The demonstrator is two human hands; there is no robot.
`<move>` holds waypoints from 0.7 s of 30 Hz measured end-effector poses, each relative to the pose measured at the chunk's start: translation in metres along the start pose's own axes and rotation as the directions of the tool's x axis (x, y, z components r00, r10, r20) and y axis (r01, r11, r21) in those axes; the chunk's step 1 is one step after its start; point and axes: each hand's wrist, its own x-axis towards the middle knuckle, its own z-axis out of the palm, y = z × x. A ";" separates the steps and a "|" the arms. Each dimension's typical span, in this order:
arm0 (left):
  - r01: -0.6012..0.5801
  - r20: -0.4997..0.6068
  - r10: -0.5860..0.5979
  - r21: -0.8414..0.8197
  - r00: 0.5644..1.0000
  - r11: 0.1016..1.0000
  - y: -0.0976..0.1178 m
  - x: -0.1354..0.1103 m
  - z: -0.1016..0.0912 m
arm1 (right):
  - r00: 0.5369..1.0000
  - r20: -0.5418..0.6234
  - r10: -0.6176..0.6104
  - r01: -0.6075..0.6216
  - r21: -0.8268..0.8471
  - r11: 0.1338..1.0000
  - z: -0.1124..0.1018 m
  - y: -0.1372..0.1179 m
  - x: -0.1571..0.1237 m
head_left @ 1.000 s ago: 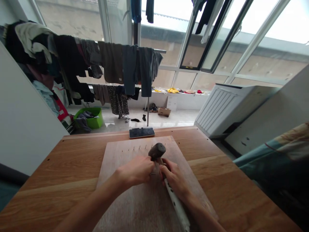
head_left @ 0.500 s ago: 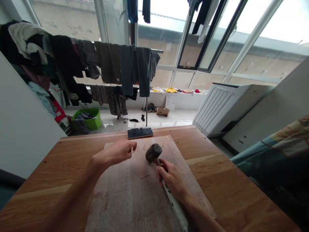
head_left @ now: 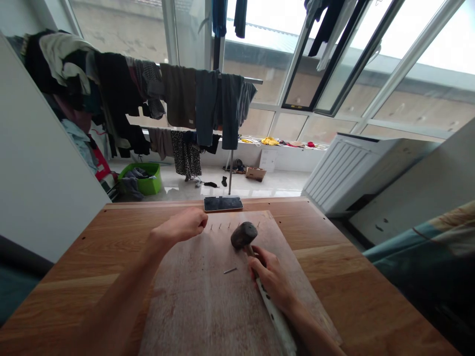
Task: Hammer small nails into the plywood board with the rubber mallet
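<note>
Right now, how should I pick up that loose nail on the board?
I'd pinch the loose nail mid-shaft from above with the left hand: it lies flat on the board, nearly crosswise, and the right hand grips the mallet.

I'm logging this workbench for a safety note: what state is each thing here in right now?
row of nails, standing upright in the board
loose nail, lying flat on the board
mallet, head down near the board
right hand, closed round the mallet handle
left hand, fingers curled at the row of nails, grip unclear
phone, flat, screen dark
window, swung open
</note>
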 end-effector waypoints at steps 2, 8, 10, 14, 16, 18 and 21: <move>-0.021 -0.019 0.021 -0.022 1.000 1.000 -0.003 0.003 0.004 | 1.000 -0.002 0.002 -0.002 0.005 1.000 0.000 0.002 0.001; 0.008 0.036 0.001 -0.245 0.999 0.969 -0.025 0.011 0.015 | 1.000 0.002 -0.023 0.023 0.052 0.998 0.000 -0.001 0.000; 0.006 0.044 0.008 -0.300 0.999 0.954 -0.033 0.013 0.018 | 0.999 0.013 -0.045 0.044 0.071 0.997 0.002 -0.006 0.000; -0.010 0.052 0.031 -0.372 0.998 0.928 -0.044 0.016 0.022 | 0.993 0.049 -0.107 0.105 0.046 0.993 0.011 -0.023 0.008; -0.018 0.047 0.039 -0.386 0.998 0.922 -0.047 0.017 0.024 | 0.988 0.069 -0.141 0.143 -0.020 0.990 0.019 -0.034 0.016; -0.027 0.040 0.046 -0.391 0.998 0.920 -0.048 0.018 0.026 | 0.982 0.084 -0.171 0.178 -0.086 0.980 0.029 -0.043 0.026; -0.064 0.018 0.078 -0.411 0.997 0.909 -0.048 0.018 0.027 | 0.976 0.105 -0.192 0.205 -0.138 0.969 0.045 -0.051 0.040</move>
